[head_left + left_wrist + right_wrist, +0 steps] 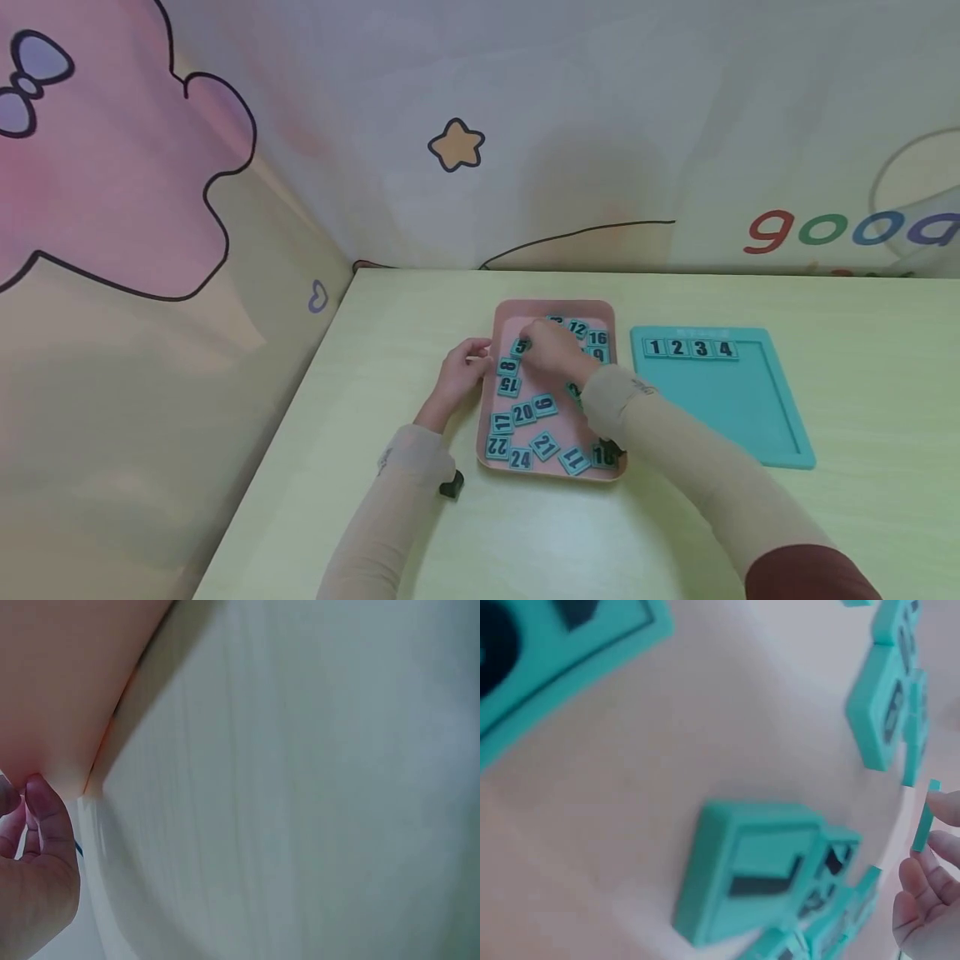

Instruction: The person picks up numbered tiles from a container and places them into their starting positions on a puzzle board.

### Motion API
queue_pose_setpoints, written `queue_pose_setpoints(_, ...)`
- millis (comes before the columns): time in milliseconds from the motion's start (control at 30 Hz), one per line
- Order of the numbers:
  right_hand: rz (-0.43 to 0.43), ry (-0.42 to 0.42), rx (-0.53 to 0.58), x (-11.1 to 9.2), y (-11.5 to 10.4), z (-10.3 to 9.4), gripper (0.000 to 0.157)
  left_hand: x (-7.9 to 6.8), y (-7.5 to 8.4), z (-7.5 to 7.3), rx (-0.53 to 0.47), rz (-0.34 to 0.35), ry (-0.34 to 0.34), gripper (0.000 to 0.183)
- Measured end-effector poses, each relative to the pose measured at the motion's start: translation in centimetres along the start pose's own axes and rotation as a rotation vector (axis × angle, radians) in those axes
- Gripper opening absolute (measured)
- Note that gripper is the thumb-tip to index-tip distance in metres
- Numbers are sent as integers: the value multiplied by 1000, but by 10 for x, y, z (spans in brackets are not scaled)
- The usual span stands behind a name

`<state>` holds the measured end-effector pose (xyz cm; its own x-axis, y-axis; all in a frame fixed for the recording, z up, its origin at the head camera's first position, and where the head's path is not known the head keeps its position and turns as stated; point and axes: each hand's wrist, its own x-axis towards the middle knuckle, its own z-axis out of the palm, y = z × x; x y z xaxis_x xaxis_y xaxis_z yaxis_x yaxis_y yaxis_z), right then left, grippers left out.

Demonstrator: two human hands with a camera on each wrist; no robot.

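Note:
A pink tray (555,429) holds several teal number tiles lying at various angles. My left hand (459,375) is at the tray's left side, its fingertips and thumb gripping the edge; the left wrist view shows that hand (37,877) against the pink wall. Over the upper part of the tray, my right hand (555,350) pinches the number tile marked 5 (519,347). In the right wrist view this tile (926,817) stands on edge between thumb and fingers. Some tiles are hidden beneath the right hand and forearm.
Right of the tray lies a teal board (720,400) with a raised rim, tiles 1, 2, 3 and 4 (725,349) in a row at its top left. A pale table (862,375) carries both. A printed wall (570,125) stands behind, another at left.

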<state>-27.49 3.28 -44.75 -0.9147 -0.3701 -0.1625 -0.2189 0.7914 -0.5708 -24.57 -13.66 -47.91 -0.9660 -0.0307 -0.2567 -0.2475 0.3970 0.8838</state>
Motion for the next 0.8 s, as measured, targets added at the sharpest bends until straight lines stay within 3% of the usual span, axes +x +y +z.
queue_pose_setpoints(333,-14,-57,-8,-19,-9,-28,42,2,-2,1,-4,-16,-5,33)
queue_pose_setpoints(500,-43,-67,11,-33,-12,-43,45,1,-2,0,0,6,-1,33)
queue_pose_setpoints(800,-251,7,-71,-61,9,-63,39,1,-2,1,1,11,2,33)
